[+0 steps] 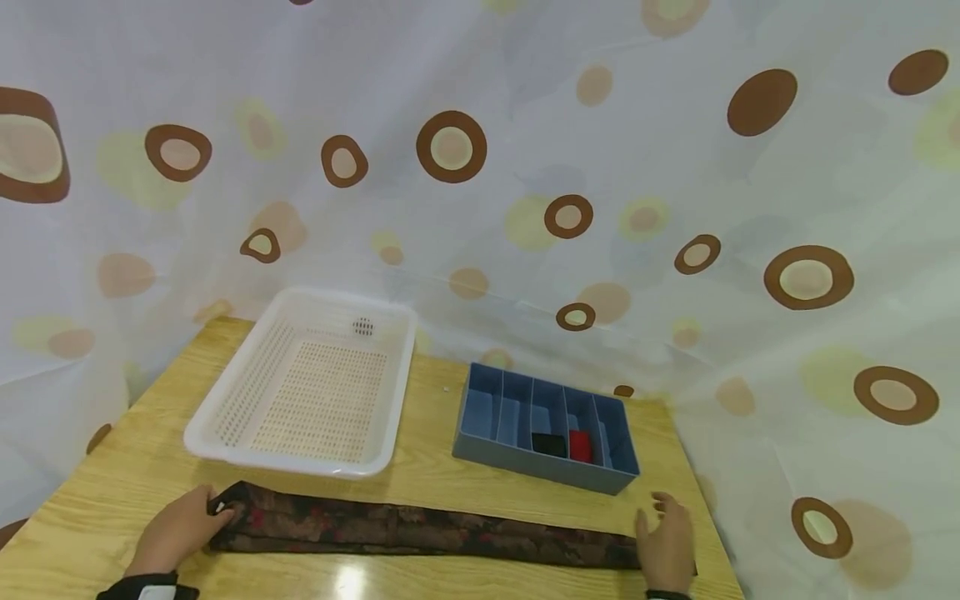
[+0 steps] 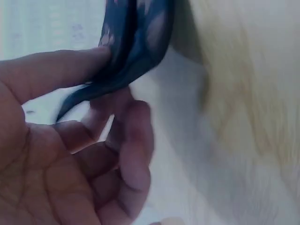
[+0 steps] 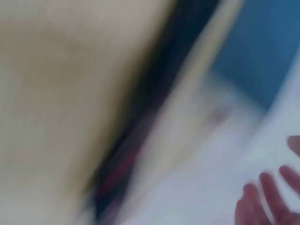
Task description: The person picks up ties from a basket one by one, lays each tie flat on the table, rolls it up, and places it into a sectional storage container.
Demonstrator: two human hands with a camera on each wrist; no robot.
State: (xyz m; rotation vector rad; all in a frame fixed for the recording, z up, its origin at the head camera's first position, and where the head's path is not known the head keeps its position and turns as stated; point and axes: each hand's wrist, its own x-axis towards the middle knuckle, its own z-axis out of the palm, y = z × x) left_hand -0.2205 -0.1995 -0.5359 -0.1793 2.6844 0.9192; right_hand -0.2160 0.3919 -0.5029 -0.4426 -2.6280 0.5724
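Note:
A long, narrow folded strip of dark cloth (image 1: 442,529) with a brown and red floral pattern lies across the front of the table. My left hand (image 1: 176,529) pinches its left end between thumb and fingers. In the left wrist view the cloth end (image 2: 140,44) is lifted and bent over the fingers, the thumb pressing on top. At the other end, my right hand (image 1: 667,546) overlaps the strip with its fingers spread and loosely bent, gripping nothing. The right wrist view is blurred; there the spread fingers (image 3: 269,194) appear apart from the cloth (image 3: 150,93).
A white perforated plastic basket (image 1: 396,400) stands behind the strip on the left. To its right sits a blue divided box (image 1: 517,471), with a rolled black item (image 1: 549,445) and a rolled red item (image 1: 581,446) in neighbouring compartments. A patterned curtain (image 1: 495,275) hangs behind the wooden table (image 1: 427,417).

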